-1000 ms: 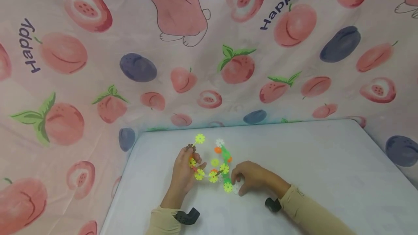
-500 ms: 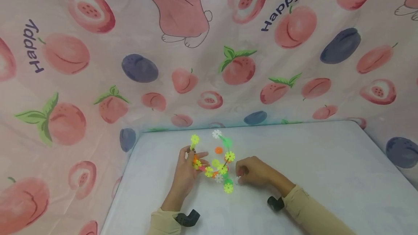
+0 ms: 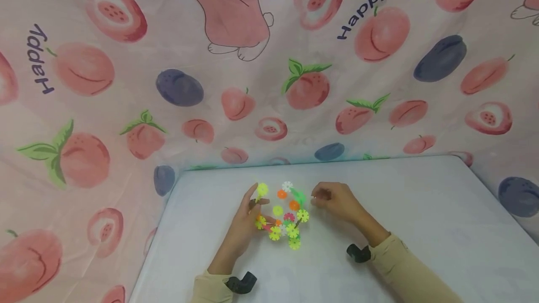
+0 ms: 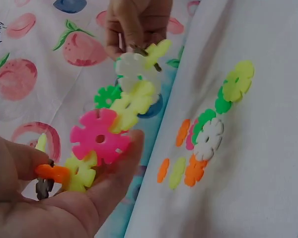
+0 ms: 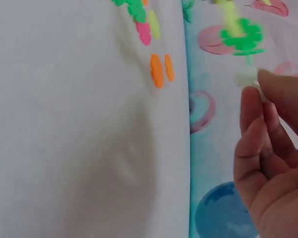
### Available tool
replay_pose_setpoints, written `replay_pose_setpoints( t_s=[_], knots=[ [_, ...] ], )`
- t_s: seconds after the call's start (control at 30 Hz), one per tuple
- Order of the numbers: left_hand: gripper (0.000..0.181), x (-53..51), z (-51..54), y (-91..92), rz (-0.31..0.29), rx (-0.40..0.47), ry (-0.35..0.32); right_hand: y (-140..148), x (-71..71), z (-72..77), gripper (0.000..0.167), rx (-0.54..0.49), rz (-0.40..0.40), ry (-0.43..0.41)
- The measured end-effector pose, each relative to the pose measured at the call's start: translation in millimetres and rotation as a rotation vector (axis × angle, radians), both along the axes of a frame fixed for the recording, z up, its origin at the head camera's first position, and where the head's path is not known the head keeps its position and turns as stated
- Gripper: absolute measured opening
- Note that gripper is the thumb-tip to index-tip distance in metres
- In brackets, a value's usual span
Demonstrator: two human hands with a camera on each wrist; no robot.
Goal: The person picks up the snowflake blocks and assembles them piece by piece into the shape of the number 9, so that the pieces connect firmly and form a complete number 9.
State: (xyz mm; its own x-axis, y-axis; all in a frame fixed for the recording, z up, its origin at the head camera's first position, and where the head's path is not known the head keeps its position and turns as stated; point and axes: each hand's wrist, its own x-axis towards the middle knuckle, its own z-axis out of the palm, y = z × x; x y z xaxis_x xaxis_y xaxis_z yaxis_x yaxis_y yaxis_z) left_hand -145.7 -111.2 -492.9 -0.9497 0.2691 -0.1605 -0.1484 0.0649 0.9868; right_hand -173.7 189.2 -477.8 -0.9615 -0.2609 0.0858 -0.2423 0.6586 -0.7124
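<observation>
Flower-shaped plastic discs joined in a chain [image 3: 274,233] [image 4: 100,139] curve up from my left hand [image 3: 241,229] [image 4: 54,210], whose thumb and fingers pinch an orange disc [image 4: 53,173] beside a brown one [image 4: 43,187]. A pink disc rests by a fingertip, with yellow, green and white discs beyond. My right hand [image 3: 342,204] [image 5: 283,163] is at the chain's right, pinching a whitish disc [image 5: 245,78] between thumb and finger, just below a blurred green disc [image 5: 244,37]. Whether those two are joined is unclear.
Loose-looking discs lie on the white table [image 3: 400,209]: orange [image 3: 282,194], yellow-green [image 3: 278,210], pink [image 3: 288,217], plus green and white ones. Fruit-print cloth [image 3: 252,74] rises behind the table. Black wrist devices [image 3: 241,283] [image 3: 359,253] sit at both sleeves.
My right hand has moved up and away from the table's near side, to the upper right of the chain. My left hand has shifted slightly right, and the chain has moved with it.
</observation>
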Motion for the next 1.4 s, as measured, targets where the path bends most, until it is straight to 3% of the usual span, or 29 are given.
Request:
replay_pose_setpoints(
  t_s=[0.2,0.5,1.03,1.4],
  knots=[
    [0.059,3.7,1.0,1.6,-0.065,-0.013,0.000,-7,1.4,11.9,0.009,-0.122,-0.076,0.005],
    [0.053,7.0,4.7,4.1,-0.152,-0.098,0.040,-28,4.9,19.3,0.008,-0.271,0.018,-0.041],
    [0.053,12.5,12.1,9.3,-0.186,-0.116,0.072,-45,7.1,23.7,0.010,-0.187,0.077,0.049],
    [0.053,14.7,15.5,13.1,-0.191,-0.121,0.074,-48,9.1,25.0,0.010,-0.198,0.038,0.073]
  ],
)
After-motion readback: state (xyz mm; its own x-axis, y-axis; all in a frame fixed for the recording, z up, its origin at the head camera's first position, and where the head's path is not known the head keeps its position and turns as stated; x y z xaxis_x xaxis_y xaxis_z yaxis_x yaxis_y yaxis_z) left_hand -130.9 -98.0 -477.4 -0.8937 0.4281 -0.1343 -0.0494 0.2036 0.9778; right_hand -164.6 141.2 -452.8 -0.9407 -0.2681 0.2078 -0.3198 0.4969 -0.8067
